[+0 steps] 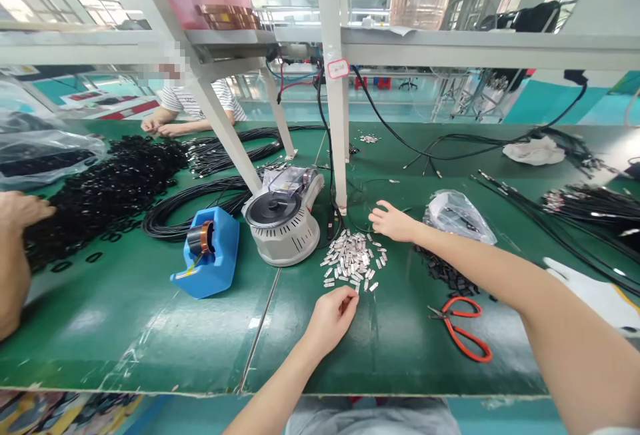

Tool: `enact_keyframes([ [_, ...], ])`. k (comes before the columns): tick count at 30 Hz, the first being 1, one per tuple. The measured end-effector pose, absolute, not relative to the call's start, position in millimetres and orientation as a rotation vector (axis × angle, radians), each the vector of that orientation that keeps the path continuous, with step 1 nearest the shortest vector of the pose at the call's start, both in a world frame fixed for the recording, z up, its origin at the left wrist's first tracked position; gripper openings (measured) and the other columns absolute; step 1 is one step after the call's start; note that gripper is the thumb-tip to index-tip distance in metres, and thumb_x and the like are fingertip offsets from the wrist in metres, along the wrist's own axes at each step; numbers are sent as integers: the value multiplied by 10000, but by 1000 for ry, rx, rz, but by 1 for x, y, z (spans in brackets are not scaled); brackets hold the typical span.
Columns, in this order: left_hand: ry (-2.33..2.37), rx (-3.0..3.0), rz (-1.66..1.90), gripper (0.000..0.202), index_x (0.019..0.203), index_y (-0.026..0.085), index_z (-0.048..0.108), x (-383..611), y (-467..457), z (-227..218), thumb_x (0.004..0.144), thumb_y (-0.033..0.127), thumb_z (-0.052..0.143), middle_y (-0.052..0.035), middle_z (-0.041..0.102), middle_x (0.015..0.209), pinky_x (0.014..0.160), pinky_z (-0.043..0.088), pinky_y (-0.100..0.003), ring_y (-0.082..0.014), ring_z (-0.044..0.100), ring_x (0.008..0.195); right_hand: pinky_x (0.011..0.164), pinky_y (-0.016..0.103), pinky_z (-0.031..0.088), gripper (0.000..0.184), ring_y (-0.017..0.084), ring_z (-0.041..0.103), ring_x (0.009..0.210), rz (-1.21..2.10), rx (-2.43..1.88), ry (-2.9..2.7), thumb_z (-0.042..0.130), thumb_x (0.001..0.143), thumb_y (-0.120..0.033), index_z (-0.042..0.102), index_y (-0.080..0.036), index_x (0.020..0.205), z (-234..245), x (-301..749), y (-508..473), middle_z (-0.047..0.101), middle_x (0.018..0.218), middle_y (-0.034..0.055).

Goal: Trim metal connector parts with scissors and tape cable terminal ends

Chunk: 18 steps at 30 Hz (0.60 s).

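Observation:
My left hand (334, 317) is closed at the near edge of a pile of small silvery metal connector pieces (354, 256). Its thumb and fingers are pressed together, and what they hold, if anything, is hidden. Beyond the pile to the right, my right hand (393, 221) stretches out low over the green table (390, 335), fingers bent and partly apart. No object shows clearly in it. Thin dark cable lies close to those fingertips. Under my right forearm is a heap of small black parts (453, 275) beside a clear plastic bag (460, 215).
Red-handled cutters (463, 328) lie at right, near a white glove (590, 292). Left stand a round grey tape dispenser (283, 218) and a blue one (210, 255). A shelf post (334, 122) rises ahead. Co-workers' hands (20, 212) and black rings (100, 188) are at left.

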<state>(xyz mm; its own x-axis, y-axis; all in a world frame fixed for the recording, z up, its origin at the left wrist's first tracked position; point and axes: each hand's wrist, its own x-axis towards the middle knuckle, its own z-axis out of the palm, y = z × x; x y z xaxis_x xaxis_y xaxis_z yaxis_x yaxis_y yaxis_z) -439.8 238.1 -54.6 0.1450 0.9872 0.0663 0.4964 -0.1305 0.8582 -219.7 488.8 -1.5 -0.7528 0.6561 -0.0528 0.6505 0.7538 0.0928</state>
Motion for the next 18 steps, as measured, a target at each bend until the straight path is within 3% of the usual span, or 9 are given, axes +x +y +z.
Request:
enact_keyframes([
  [9,1410,1727,913,243,910,200,655,-442,238,-57,998,335,473,-12,596,743,617,384,-250,-133,486,646,965,502,559,379,264,636,1168,378,1834,2390,659,969,-366,617,-187,1300,28,-151,537,635,1324,108],
  [18,1428,1728,903,232,902,202,659,-441,239,-57,987,327,483,-4,588,727,613,383,-246,-131,483,637,978,476,555,373,239,643,1146,413,1805,2414,626,987,-400,625,-181,1289,42,-140,530,633,1318,107],
])
